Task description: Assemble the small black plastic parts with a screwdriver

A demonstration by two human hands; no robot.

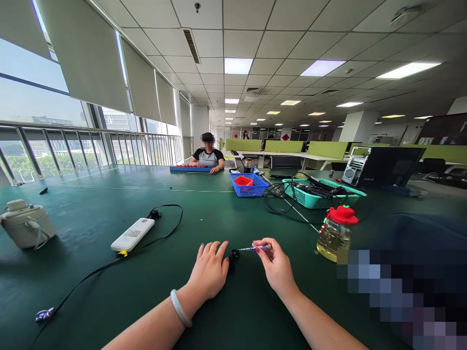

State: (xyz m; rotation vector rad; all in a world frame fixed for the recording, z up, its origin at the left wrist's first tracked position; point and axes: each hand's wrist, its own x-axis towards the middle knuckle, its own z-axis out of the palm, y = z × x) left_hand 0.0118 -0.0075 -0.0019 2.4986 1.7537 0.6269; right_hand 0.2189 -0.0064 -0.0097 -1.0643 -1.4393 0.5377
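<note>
My left hand (210,268) lies flat on the green table (109,194), fingers stretched out, its fingertips touching a small black part (234,254). My right hand (276,265) pinches a thin screwdriver (255,248) that lies almost level, its tip pointing left at the black part. A pale bangle sits on my left wrist.
A white power strip (133,235) with a black cable lies to the left, a beige bottle (25,224) farther left. A glass bottle with a red lid (334,232) stands on the right. Behind are a blue basket (249,185), a teal basket (315,193) of cables, and a seated person (207,156).
</note>
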